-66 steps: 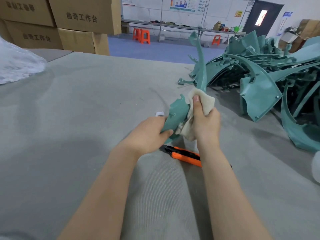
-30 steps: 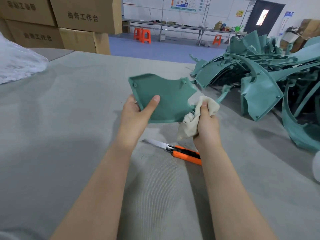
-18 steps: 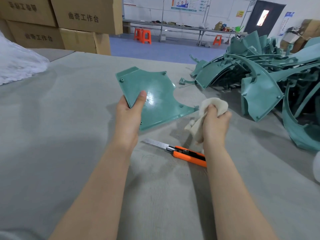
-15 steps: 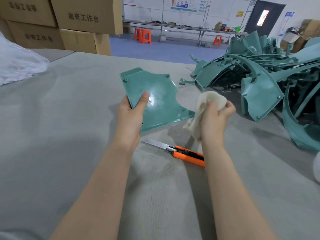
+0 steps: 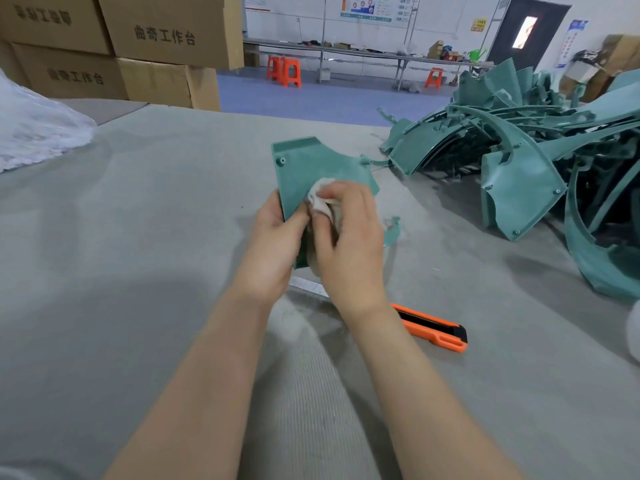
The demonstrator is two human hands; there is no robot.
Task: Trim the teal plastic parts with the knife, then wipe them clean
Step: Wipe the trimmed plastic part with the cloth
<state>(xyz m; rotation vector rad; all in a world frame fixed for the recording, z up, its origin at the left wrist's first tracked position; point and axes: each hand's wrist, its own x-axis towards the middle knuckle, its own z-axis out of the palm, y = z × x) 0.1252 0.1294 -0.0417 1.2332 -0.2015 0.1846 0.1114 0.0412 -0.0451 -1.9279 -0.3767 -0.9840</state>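
Bright, even indoor light. A broad soft shadow lies on the grey table point(image 5: 104, 237) left of the arms. The door window point(image 5: 524, 31) glares white. The right hand point(image 5: 346, 244) is slightly blurred; lettering on the left boxes point(image 5: 41, 15) smears.

I see a smooth, matt teal plastic part point(image 5: 313, 166) with a soft off-white cloth point(image 5: 320, 197) crumpled against it, over a desk point(image 5: 138, 244) covered in grey fabric that looks rough and finely ribbed toward the near edge. The knife point(image 5: 433, 328) is glossy orange plastic with a bare metal blade point(image 5: 308, 284). The pile point(image 5: 519, 181) at the right edge is the same teal plastic, faintly shiny in places, and the boxes point(image 5: 166, 32) past the far left corner are matt brown cardboard.
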